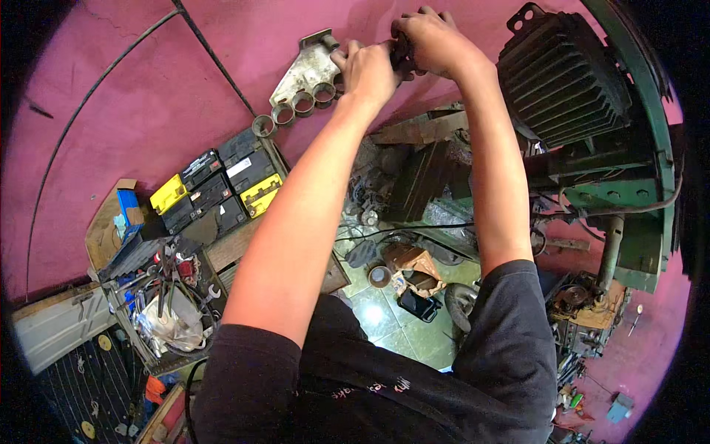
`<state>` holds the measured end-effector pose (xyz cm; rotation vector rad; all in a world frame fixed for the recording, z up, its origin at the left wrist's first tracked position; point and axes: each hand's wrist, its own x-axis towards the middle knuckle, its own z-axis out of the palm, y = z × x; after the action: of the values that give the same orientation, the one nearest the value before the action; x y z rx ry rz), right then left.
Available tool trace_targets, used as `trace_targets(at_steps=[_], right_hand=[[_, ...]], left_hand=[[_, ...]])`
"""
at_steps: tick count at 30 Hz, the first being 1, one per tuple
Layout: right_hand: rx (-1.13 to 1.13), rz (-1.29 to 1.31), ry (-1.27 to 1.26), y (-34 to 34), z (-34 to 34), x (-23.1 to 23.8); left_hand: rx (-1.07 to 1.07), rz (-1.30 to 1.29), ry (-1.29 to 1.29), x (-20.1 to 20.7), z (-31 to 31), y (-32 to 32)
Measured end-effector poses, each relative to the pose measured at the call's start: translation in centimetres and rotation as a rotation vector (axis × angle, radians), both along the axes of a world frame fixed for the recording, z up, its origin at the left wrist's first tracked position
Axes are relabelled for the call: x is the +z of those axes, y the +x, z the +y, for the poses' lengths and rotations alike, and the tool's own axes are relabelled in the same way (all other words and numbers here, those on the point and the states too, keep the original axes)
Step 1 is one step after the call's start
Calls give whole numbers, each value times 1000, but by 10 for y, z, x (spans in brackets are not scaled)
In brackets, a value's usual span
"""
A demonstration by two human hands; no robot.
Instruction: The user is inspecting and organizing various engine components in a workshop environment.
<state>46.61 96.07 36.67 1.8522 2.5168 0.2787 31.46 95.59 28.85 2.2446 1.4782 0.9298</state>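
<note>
Both my arms stretch up toward the pink wall. My left hand (367,72) is closed, its fingers curled beside a worn whitish metal bracket (305,72). My right hand (433,43) is closed too, just right of the left and slightly higher. Between the hands shows a dark, greasy-looking part (402,56), which both sets of fingers seem to grip; its kind is hidden by them. Along the bracket's lower edge runs a row of several open metal rings (303,103), the nearest ones free of my hands.
Car batteries (214,189) stand at the left, above a tray of wrenches and tools (171,311). A green machine frame (617,192) with a black finned motor (566,81) rises at the right. On the tiled floor lie a cardboard box (418,268) and a black case (420,304).
</note>
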Motion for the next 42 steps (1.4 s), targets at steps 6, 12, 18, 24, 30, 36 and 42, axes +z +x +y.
trace_targets(at_steps=[6, 12, 18, 24, 30, 36, 42], right_hand=[[30, -38, 191, -17, -32, 5], [-25, 225, 255, -24, -75, 13], [-211, 459, 292, -54, -139, -12], [-168, 477, -121, -135, -219, -78], [65, 178, -806, -171, -314, -157], [46, -1, -992, -237, -328, -144], [218, -3, -707, -333, -304, -111]], left_hand=[[-50, 30, 33, 2, -17, -37], [-62, -18, 157, -1, -45, -66], [-78, -106, 130, -18, -108, -124], [-187, 13, -268, -59, -218, -235], [-128, 220, -643, -95, -342, -358], [168, 257, -896, -88, -403, -415], [240, 189, -821, -68, -414, -474]])
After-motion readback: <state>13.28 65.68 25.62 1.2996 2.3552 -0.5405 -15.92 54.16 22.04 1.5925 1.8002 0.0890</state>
